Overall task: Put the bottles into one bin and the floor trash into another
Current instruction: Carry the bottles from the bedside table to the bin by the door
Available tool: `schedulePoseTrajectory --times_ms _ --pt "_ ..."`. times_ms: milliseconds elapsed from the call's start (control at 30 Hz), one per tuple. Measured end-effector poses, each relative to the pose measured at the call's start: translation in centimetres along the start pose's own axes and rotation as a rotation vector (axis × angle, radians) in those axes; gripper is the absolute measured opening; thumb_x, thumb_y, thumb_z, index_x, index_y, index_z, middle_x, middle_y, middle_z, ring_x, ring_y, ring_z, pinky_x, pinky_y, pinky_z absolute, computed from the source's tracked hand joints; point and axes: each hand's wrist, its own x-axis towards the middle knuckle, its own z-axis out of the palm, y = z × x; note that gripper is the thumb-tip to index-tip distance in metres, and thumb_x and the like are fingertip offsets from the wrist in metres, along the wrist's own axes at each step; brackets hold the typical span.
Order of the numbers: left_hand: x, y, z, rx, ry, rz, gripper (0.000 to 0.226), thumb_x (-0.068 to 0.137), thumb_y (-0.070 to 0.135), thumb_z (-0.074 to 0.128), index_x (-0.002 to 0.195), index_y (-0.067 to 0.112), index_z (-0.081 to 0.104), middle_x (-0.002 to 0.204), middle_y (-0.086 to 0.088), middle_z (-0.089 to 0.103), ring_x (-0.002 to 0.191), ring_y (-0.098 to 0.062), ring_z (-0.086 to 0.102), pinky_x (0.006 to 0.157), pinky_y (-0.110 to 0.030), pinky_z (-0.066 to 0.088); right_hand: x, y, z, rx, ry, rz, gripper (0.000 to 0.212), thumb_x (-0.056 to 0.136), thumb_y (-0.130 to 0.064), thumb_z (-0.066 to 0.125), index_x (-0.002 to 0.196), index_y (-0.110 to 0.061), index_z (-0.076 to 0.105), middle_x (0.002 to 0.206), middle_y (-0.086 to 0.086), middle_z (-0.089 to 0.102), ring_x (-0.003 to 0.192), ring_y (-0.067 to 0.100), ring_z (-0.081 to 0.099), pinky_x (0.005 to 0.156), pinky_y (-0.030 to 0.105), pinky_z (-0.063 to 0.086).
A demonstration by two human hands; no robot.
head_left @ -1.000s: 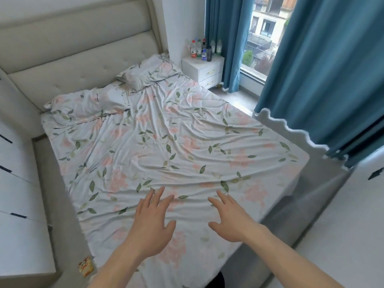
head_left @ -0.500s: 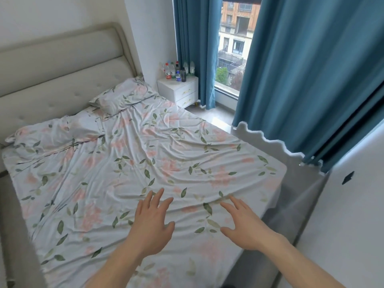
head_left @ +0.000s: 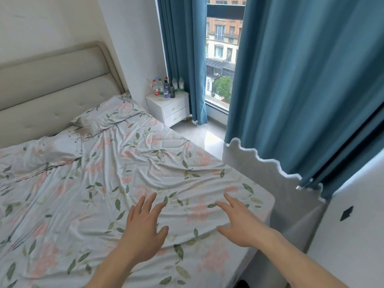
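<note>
Basically nothing done yet, by my read: both hands empty, left hand (head_left: 143, 229) and right hand (head_left: 241, 223) held with fingers spread and relaxed over the bed (head_left: 104, 194), pinching nothing; can't tell if they touch the sheet. Bottles (head_left: 166, 87) sit far ahead of both hands, up past the right hand's fingertips, clustered upright on the white nightstand (head_left: 170, 107) beside the headboard (head_left: 52, 94). No bins in view, no floor trash visible on the strip of floor (head_left: 199, 134) beyond the right hand. So everything is left: reach bottles, find bins, find trash. Bottles look like clear plastic with coloured caps and labels, one dark; too small for more. Sheet is thin, wrinkled floral cotton-like fabric; headboard padded, tufted; nightstand smooth, two drawers with gold handles; teal curtain (head_left: 301, 90) heavy, pleated; floor glossy tile
</note>
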Motion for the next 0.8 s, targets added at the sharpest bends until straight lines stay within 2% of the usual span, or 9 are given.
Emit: schedulePoseTrajectory --times_ms 133,267,500,633,800 --pt "5.9 8.2 -1.0 -0.026 0.018 -0.001 0.066 0.099 0.051 0.047 0.157 0.042 0.018 0.169 0.012 -0.009 0.156 -0.020 -0.015 0.127 -0.044 -0.003 2.7 6.0 -7.0 -0.047 -0.002 -0.025 0.075 0.098 -0.049 0.054 0.160 -0.037 0.014 0.169 -0.011 -0.013 0.157 0.019 -0.007 0.127 0.041 0.013" --pt "10.3 13.4 -2.4 -0.020 0.046 0.014 0.064 0.099 0.052 0.048 0.156 0.043 0.020 0.169 0.012 -0.007 0.156 -0.019 -0.014 0.127 -0.043 -0.002 4.8 10.0 -12.5 -0.055 0.020 -0.041 0.076 0.097 -0.051 0.053 0.161 -0.037 0.014 0.169 -0.011 -0.011 0.157 0.018 -0.004 0.127 0.041 0.012" --pt "16.2 16.3 -3.0 0.018 0.057 -0.014 0.065 0.099 0.053 0.047 0.156 0.042 0.019 0.169 0.011 -0.007 0.155 -0.020 -0.017 0.127 -0.043 -0.002 7.2 15.0 -16.9 -0.035 0.016 -0.018 0.076 0.097 -0.049 0.053 0.161 -0.036 0.014 0.169 -0.010 -0.011 0.157 0.018 -0.005 0.127 0.039 0.012" --pt "20.5 17.7 -2.4 0.005 0.055 0.028 0.066 0.098 0.054 0.047 0.156 0.043 0.018 0.168 0.012 -0.010 0.155 -0.020 -0.017 0.127 -0.045 -0.001 8.0 17.7 -19.1 -0.008 0.054 0.032 0.078 0.095 -0.051 0.054 0.160 -0.039 0.013 0.169 -0.011 -0.012 0.157 0.017 -0.006 0.127 0.041 0.012" --pt "27.0 21.4 -0.9 0.017 0.052 0.102 0.068 0.096 0.056 0.049 0.156 0.042 0.022 0.170 0.008 -0.002 0.156 -0.023 -0.011 0.127 -0.045 0.002 9.6 22.0 -22.9 -0.006 0.096 0.070 0.078 0.095 -0.051 0.057 0.160 -0.039 0.016 0.168 -0.013 -0.011 0.157 0.017 -0.006 0.127 0.041 0.012"
